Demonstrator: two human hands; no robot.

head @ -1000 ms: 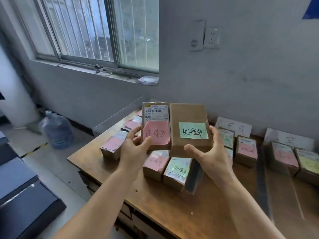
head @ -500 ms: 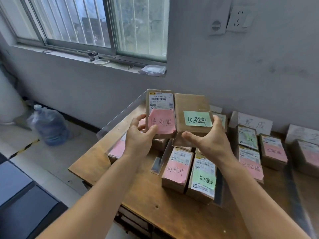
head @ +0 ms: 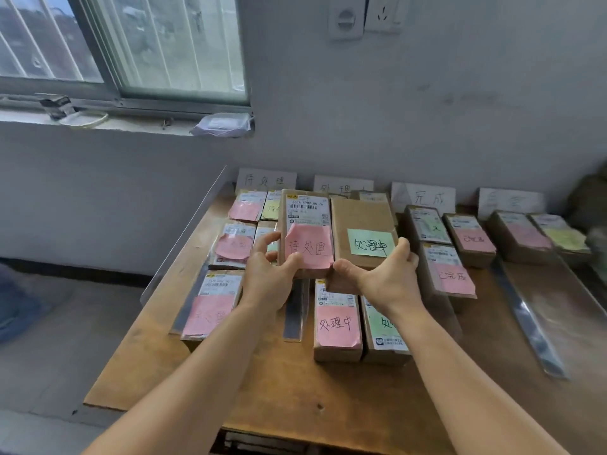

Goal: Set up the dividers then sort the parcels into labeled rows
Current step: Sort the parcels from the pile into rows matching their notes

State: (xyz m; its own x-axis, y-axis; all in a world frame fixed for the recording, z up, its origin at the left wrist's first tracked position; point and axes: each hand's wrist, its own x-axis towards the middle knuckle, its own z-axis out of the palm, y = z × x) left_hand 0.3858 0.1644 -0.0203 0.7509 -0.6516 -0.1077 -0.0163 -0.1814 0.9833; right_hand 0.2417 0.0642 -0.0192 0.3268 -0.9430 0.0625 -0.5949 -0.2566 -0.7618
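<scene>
My left hand [head: 267, 277] grips a cardboard parcel with a pink note [head: 307, 231] above the wooden table [head: 279, 389]. Beside it my right hand [head: 384, 279] grips a plain cardboard parcel with a green note [head: 363, 234]. The two parcels are held side by side, edges touching. Under them several more parcels with pink and green notes lie in rows, such as a pink-noted one [head: 336, 320]. Clear plastic dividers [head: 295, 310] stand between the rows. White label cards [head: 266, 180] lean on the wall behind each row.
Another clear divider [head: 528, 323] lies on the table at the right, past parcels with pink notes [head: 450, 267]. The table's left edge carries a clear strip [head: 184, 234]. A window sill [head: 98, 123] and wall sockets [head: 364, 14] are on the wall beyond.
Both hands have kept their parcels and lowered them closer to the rows. The view has swung right and down, so the label cards and all rows now show.
</scene>
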